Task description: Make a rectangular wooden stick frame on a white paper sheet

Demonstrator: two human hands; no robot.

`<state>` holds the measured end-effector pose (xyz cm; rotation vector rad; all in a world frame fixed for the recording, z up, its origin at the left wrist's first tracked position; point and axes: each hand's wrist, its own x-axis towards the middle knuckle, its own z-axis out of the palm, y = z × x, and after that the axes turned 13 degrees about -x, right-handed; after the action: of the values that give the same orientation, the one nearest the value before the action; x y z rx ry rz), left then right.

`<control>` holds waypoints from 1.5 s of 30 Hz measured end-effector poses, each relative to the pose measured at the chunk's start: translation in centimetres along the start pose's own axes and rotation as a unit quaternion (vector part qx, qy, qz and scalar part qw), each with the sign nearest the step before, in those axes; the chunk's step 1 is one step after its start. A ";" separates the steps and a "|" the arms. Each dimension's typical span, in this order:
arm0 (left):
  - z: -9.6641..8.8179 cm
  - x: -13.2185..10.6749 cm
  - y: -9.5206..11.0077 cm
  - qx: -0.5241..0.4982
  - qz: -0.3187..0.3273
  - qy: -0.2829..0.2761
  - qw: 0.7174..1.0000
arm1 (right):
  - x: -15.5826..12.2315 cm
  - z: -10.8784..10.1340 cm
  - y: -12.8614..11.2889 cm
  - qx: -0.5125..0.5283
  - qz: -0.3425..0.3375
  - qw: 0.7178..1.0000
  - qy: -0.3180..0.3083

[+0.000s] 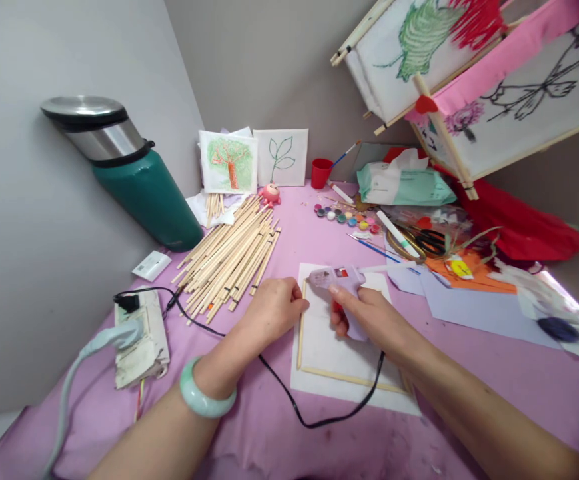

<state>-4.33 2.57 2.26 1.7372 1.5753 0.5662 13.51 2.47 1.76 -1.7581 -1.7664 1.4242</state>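
My right hand (354, 307) is wrapped round a pale lilac hot glue gun (336, 275), its nozzle pointing left and a clear glue stick (389, 267) jutting from its rear. Beneath the gun lies a white sheet (334, 390) with thin wooden sticks laid along its edges. The nozzle tip is close to the upper end of the left wooden stick (301, 340). At that same stick are the curled fingers of my left hand (276, 303); whether they pinch anything is hidden. A black cord (289, 393) loops under my left forearm to the gun.
A pile of wooden sticks (234, 257) lies beyond my left hand. Left stand a green bottle (144, 193) and a power strip (142, 360). Paint pots (342, 217), scissors (429, 241), papers (474, 310) and a wipes pack (402, 183) are right; decorated panels (469, 80) rise above.
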 end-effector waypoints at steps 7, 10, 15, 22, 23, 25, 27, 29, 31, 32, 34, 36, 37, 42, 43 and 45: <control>0.1 0.0 -0.1 -0.004 -0.002 0.004 1.000 | 0.0 0.2 0.2 -0.026 -0.003 1.000 0.007; 0.1 0.0 -0.2 -0.006 -0.003 0.003 1.000 | 0.1 0.4 0.5 -0.039 -0.009 0.999 0.014; 0.1 0.0 -0.4 -0.008 -0.001 0.000 1.000 | -0.2 0.2 0.4 -0.049 -0.017 0.999 0.012; 0.1 0.0 -0.3 -0.006 -0.001 0.000 1.000 | -0.9 -0.2 0.0 -0.034 -0.029 0.999 0.030; 0.1 0.0 -0.3 -0.006 -0.001 0.000 1.000 | -1.0 -0.2 -0.1 -0.026 -0.032 0.999 0.033; 0.0 0.0 -0.3 -0.006 0.001 -0.002 1.000 | -1.3 -0.4 -0.3 -0.006 -0.043 0.998 0.034; -0.1 0.0 -0.2 -0.007 0.002 -0.004 1.000 | -1.8 -0.7 -0.7 0.013 -0.053 0.998 0.031; -0.1 0.0 -0.2 -0.008 0.001 -0.007 1.000 | -2.6 -0.9 -1.0 0.028 -0.054 0.998 0.017; -0.2 0.0 0.0 -0.010 -0.002 -0.012 1.000 | -3.6 -1.1 -1.1 0.040 -0.040 0.998 -0.019; -0.3 0.0 0.0 -0.010 -0.004 -0.015 1.000 | -4.2 -1.2 -1.1 0.045 -0.030 0.997 -0.046; -0.3 0.1 0.1 -0.012 -0.009 -0.019 1.000 | -5.4 -1.2 -0.9 0.058 -0.003 0.993 -0.103; -0.3 0.1 0.1 -0.013 -0.013 -0.023 1.000 | -6.6 -1.2 -0.6 0.064 0.028 0.987 -0.147; -0.3 0.1 0.0 -0.014 -0.014 -0.024 1.000 | -7.1 -1.1 -0.4 0.056 0.042 0.985 -0.158; -0.3 0.1 -0.1 -0.020 -0.012 -0.026 0.999 | -9.0 -0.5 0.6 -0.032 0.095 0.979 -0.179; -0.3 0.1 -0.1 -0.021 -0.011 -0.025 0.999 | -9.1 -0.3 0.7 -0.041 0.101 0.978 -0.180; -0.3 0.0 -0.1 -0.022 -0.012 -0.024 0.999 | -9.2 0.0 1.0 -0.055 0.107 0.977 -0.174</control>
<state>-4.57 2.67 2.35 1.6852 1.5363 0.5407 16.23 -5.73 4.98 -1.8952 -1.9004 1.8520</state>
